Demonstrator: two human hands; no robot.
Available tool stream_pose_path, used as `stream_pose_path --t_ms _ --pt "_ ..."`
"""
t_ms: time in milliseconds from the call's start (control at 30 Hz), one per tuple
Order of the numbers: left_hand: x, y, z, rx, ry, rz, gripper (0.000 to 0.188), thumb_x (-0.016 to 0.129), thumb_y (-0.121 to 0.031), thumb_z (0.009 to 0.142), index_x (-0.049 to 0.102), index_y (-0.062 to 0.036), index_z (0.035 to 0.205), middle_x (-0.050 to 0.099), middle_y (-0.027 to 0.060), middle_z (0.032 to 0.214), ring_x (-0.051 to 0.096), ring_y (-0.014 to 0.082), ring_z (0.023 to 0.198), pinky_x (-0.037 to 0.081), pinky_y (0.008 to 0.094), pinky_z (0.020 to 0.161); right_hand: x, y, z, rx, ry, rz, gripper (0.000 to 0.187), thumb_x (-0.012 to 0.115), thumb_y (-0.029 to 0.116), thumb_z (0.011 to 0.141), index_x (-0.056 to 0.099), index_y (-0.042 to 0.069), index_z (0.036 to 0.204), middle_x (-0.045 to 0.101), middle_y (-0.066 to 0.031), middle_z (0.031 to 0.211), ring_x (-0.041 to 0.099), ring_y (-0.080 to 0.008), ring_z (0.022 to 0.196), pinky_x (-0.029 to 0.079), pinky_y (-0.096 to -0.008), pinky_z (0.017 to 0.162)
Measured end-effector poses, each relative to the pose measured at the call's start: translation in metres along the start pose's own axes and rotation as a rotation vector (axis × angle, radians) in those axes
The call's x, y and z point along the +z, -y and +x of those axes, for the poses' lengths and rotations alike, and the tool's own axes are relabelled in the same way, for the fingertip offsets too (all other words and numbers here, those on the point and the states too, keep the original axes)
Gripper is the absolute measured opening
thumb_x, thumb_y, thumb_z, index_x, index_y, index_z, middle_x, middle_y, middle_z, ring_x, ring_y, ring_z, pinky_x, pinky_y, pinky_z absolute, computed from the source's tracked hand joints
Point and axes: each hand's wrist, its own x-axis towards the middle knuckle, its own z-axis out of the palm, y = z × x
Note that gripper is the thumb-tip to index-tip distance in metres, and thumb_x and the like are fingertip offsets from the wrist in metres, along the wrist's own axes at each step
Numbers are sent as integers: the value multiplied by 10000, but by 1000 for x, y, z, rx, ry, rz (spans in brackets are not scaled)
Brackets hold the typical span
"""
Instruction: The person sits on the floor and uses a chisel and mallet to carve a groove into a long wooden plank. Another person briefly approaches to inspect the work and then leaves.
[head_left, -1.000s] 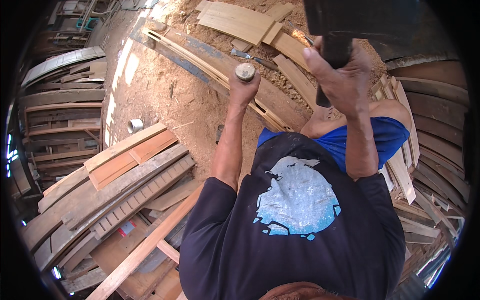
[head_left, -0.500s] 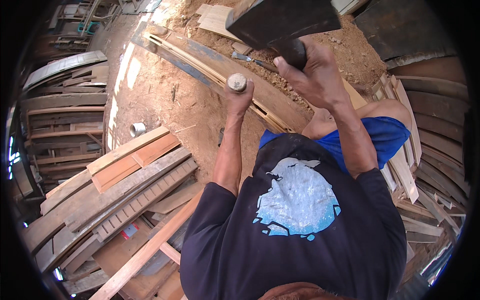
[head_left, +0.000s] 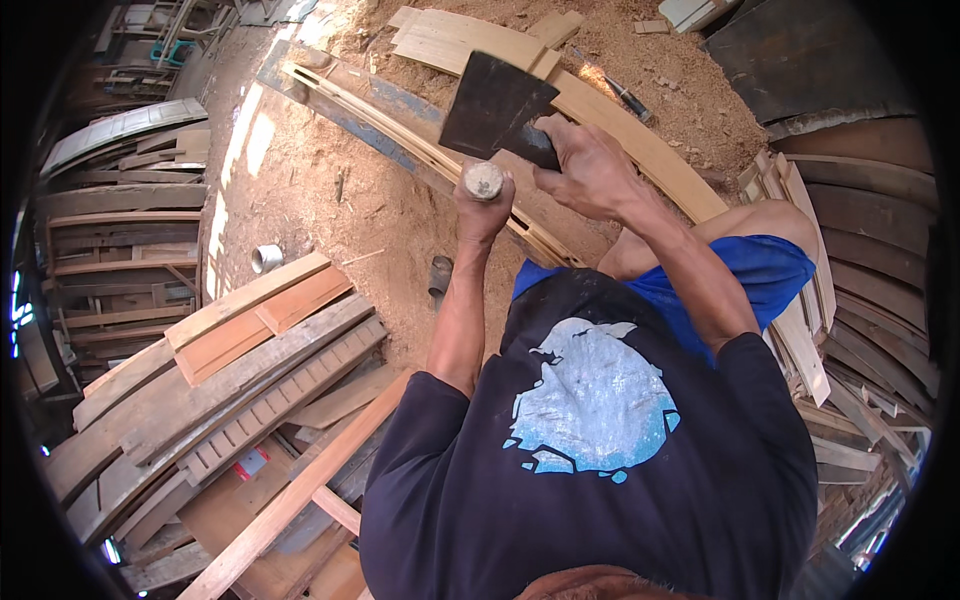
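My left hand (head_left: 482, 208) is closed upright around a tool handle whose round, pale wooden end (head_left: 483, 181) faces up. Its lower part is hidden, so it looks like a chisel, but no blade shows. Beneath that hand runs a long narrow wooden piece (head_left: 395, 128) with slots along it, resting on a wider board (head_left: 345, 85). My right hand (head_left: 590, 170) grips the short dark handle of a mallet with a dark, square-cornered head (head_left: 497, 105). The head is just beyond the round handle end; whether they touch I cannot tell.
Planks (head_left: 640, 130) lie on sawdust beyond my hands, with a dark-handled tool (head_left: 628, 100) beside them. Stacked boards (head_left: 270, 345) fill the left front, near a white cup-like piece (head_left: 267, 259). A dark cylinder (head_left: 440, 275) stands by my left forearm. More timber (head_left: 870, 230) lines the right.
My right hand has brought the mallet down and left, close to the handle end in my left hand. My left hand has shifted only slightly.
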Motion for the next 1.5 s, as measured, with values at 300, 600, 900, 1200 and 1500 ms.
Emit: stream_pose_path --t_ms 300,600,900,1200,1500 --pt "4 -9 0 11 -13 7 193 747 -88 836 573 -43 907 615 15 771 587 102 722 496 274 657 -59 59 5 -307 -338 421 167 720 103 847 629 33 969 571 -37 692 555 -152 624 461 -296 606" --pt "8 -10 19 -61 -172 -161 155 742 -81 832 591 -45 835 606 -31 737 567 60 684 477 248 622 -59 54 -10 -273 -355 668 169 760 63 851 657 30 980 563 57 737 502 -37 647 433 -231 570" --pt "0 -4 28 -240 -119 -147 165 752 -93 834 596 -40 841 596 -45 730 565 54 670 467 239 609 -68 54 -7 -315 -470 619 105 785 50 844 694 28 891 657 23 750 577 -32 664 462 -201 600" --pt "1 -8 18 -247 -123 -138 175 752 -98 837 594 -33 874 599 -22 754 558 53 686 465 236 619 -65 58 -8 -242 -561 557 97 769 67 866 688 35 908 649 34 757 568 -27 667 462 -211 595" --pt "6 -21 2 -29 -29 -29 275 733 -95 826 637 12 1061 698 71 892 635 133 812 519 295 728 15 -19 11 8 215 -375 245 690 115 766 649 61 1002 677 -190 888 672 -377 829 514 -481 720"
